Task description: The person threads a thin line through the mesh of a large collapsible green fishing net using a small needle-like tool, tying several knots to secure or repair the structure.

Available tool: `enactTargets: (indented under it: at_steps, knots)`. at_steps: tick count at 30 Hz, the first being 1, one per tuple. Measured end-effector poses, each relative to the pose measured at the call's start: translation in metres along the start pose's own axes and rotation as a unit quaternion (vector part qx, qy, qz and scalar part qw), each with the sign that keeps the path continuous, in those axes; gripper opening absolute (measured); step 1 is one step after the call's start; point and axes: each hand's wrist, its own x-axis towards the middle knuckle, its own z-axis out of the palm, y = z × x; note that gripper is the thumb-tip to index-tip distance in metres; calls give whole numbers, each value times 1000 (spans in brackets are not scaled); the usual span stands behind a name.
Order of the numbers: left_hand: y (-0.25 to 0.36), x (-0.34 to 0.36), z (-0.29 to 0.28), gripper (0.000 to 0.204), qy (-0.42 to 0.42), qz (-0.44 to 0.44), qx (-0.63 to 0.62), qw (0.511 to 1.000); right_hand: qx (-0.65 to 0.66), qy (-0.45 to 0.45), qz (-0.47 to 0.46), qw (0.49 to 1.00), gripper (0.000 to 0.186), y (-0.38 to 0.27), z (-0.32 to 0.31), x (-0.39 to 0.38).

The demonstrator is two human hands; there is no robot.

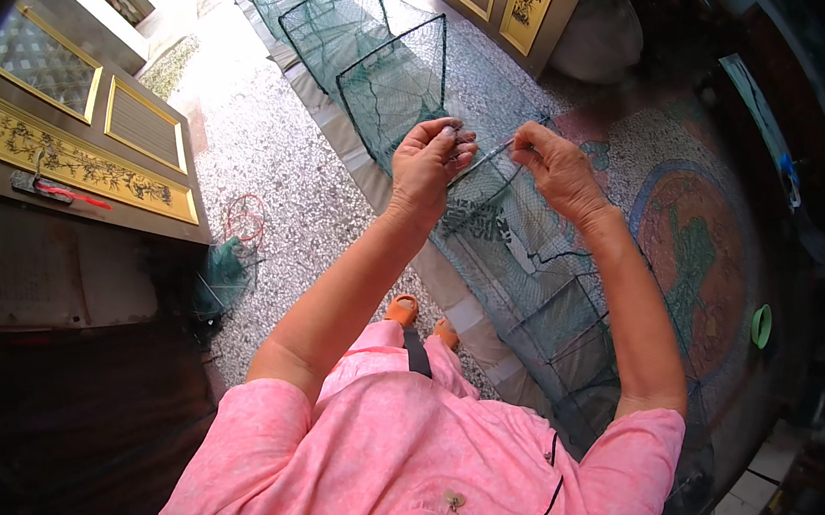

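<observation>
A long green folding net trap (390, 84) stretches across the floor from the far left toward my right side, with dark square frames standing up in its far part. My left hand (430, 164) is raised over it, thumb and fingers curled together in a pinch; what lies between the fingertips is too small to make out. To its right, my right hand (554, 170) pinches the upper end of a thin, dark, corded edge of the net, which slants down toward the left hand. Nearer to me, the netting lies flatter.
Pale sacking (450, 287) with dark printing lies under the net. At left stands an open door (95, 124) with yellow panels, near a small green net (221, 278) on the speckled floor. A pale bulging sack (597, 36) is beyond the right hand, and a green ring-shaped object (761, 326) sits far right.
</observation>
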Motion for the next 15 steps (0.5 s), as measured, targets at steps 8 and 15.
enactTargets:
  at_steps: [8,15]
  knots:
    - [-4,3,2,15,-5,-7,-5,1000,-155,-94,126,975,20,-36,-6,17]
    - [-6,1,6,13,-2,-6,2,1000,129,-116,68,982,16,-10,-3,13]
